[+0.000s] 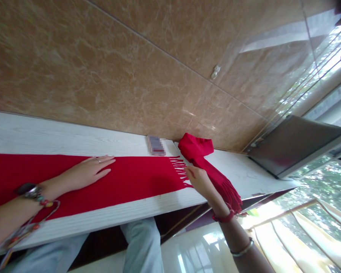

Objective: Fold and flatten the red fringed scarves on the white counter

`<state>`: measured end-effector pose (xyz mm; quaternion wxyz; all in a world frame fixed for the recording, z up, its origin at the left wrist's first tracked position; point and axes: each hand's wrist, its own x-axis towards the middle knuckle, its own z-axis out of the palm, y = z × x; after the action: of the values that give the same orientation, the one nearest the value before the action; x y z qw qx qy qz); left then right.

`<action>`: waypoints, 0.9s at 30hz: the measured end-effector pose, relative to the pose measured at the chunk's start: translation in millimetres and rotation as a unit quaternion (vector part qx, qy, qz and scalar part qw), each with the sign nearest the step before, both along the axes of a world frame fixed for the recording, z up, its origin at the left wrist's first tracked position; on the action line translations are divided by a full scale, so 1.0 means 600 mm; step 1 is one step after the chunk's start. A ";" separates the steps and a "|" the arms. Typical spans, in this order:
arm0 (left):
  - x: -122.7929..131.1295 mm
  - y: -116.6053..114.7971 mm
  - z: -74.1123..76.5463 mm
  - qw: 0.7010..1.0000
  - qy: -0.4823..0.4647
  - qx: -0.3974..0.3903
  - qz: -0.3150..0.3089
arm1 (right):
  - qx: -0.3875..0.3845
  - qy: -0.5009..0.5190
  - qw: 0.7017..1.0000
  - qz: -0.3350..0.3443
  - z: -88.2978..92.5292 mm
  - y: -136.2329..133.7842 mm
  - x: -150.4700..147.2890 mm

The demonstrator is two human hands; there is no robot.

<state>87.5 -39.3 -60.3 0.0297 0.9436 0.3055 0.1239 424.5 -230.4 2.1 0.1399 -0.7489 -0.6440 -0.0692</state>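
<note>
A long red scarf [142, 176] lies spread flat along the white table, its fringed end toward the right. My left hand [88, 170] rests on it, palm down with the fingers apart. At the fringe, my right hand [198, 180] is bent, its fingers closed and turned down; what they hold, if anything, is hidden. Just beyond that hand sits a second red scarf [194, 146], bunched at the back, with its fringed end hanging over the table's front edge.
A phone-like object [156, 146], partly blurred out, lies at the back of the white table [59, 132]. Behind rises a brown marbled wall [116, 68]. A dark panel [295, 144] stands at the table's right end, beside a window.
</note>
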 end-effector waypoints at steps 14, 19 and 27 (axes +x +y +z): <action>0.000 0.002 -0.001 1.000 0.000 0.006 0.006 | -0.105 -0.096 0.965 -0.221 -0.049 -0.020 0.052; 0.000 -0.001 0.002 1.000 -0.011 -0.007 0.006 | 0.003 -0.042 0.998 -0.044 -0.025 0.000 -0.015; -0.002 -0.005 0.005 1.000 -0.007 -0.007 0.008 | -0.054 -0.090 0.992 -0.063 -0.061 0.053 -0.043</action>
<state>86.5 -42.4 -57.4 0.0371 0.9402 0.3134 0.1284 399.0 -198.7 -34.7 0.0359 -0.7855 -0.6079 -0.1100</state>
